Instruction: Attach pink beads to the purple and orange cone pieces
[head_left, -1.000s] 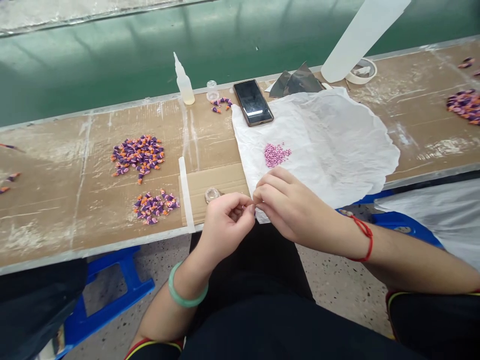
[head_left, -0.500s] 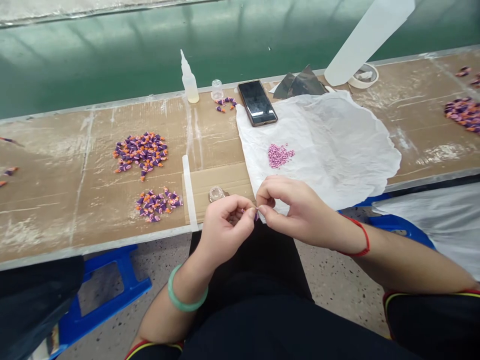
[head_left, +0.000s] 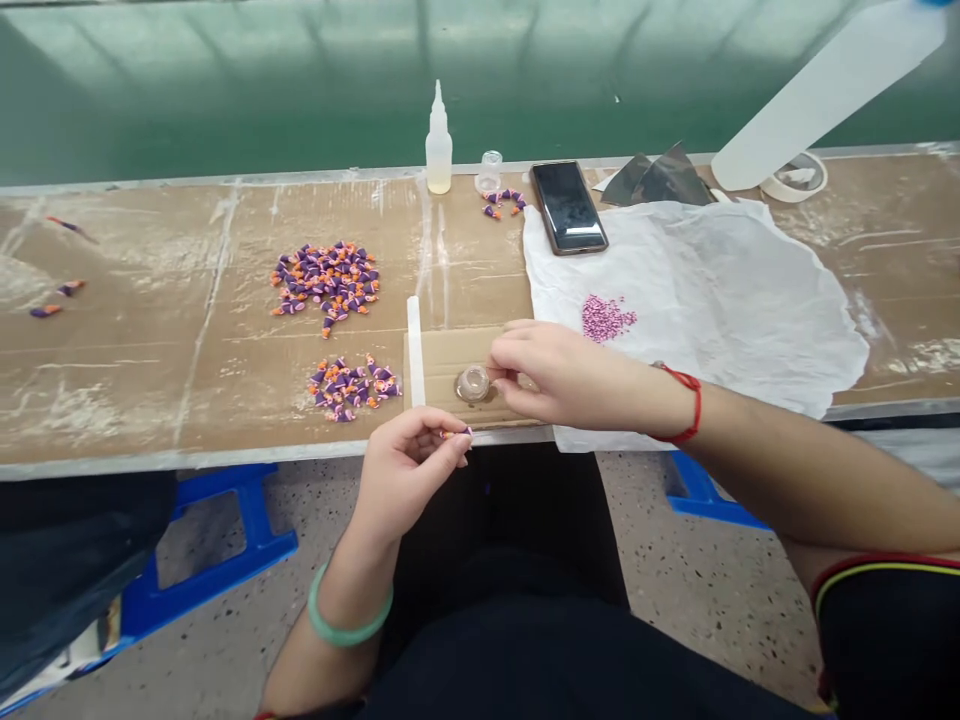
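Observation:
My left hand point(head_left: 409, 470) is over the bench's front edge, pinching a tiny purple and orange cone-shaped piece point(head_left: 456, 433) between thumb and fingers. My right hand point(head_left: 559, 375) reaches across a cardboard square point(head_left: 442, 362), its fingertips at the rim of a small round glass dish point(head_left: 474, 384). Whether those fingertips hold anything is hidden. Two heaps of similar purple and orange pieces point(head_left: 326, 280) lie left of my hands. A small patch of pink beads point(head_left: 607, 318) sits on a crumpled white tissue sheet point(head_left: 750, 310), just beyond my right hand.
A plastic dropper bottle point(head_left: 439, 145), a small glass jar point(head_left: 489, 170), a smartphone point(head_left: 568, 207) and dark film pieces point(head_left: 656, 178) line the bench's back edge. A tape roll point(head_left: 795, 177) sits back right. Blue stools point(head_left: 225, 560) stand below the bench.
My hands have come apart. The right hand has moved left to the glass dish, and the left hand has dropped slightly with the piece. The view has turned, shifting the bench rightward.

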